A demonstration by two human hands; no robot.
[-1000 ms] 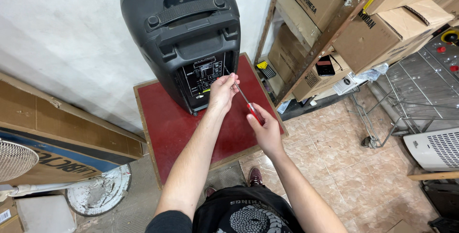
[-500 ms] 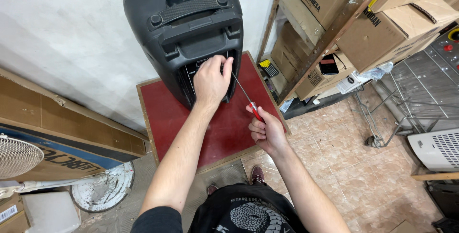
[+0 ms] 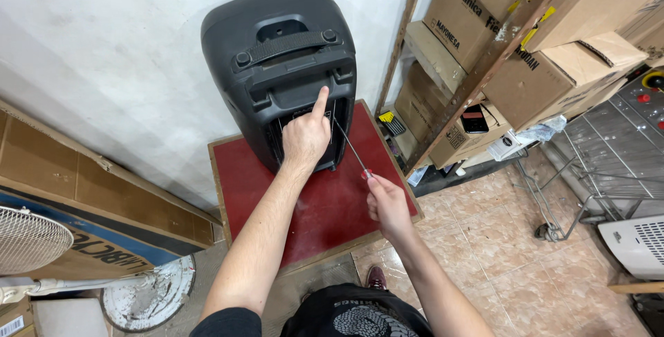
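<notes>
A large black portable speaker point(image 3: 277, 53) stands upright on a small red-topped table point(image 3: 325, 205), its back panel facing me. My left hand point(image 3: 306, 136) rests against that back panel, index finger stretched up onto the edge above the control panel. My right hand point(image 3: 387, 202) holds a long thin screwdriver point(image 3: 351, 147) by its red handle. The shaft slants up and to the left, with its tip at the right side of the panel, beside my left hand.
A white wall stands behind the speaker. Flattened cardboard point(image 3: 76, 192) leans at the left, above a white fan point(image 3: 41, 247). To the right, a leaning wooden rack holds cardboard boxes point(image 3: 546, 67), with metal frames point(image 3: 588, 178) and a white appliance point(image 3: 636, 243) on the tiled floor.
My left hand went from pinching near the screwdriver tip to lying flat on the panel, then raised its index finger. My right hand drew back slightly with the screwdriver.
</notes>
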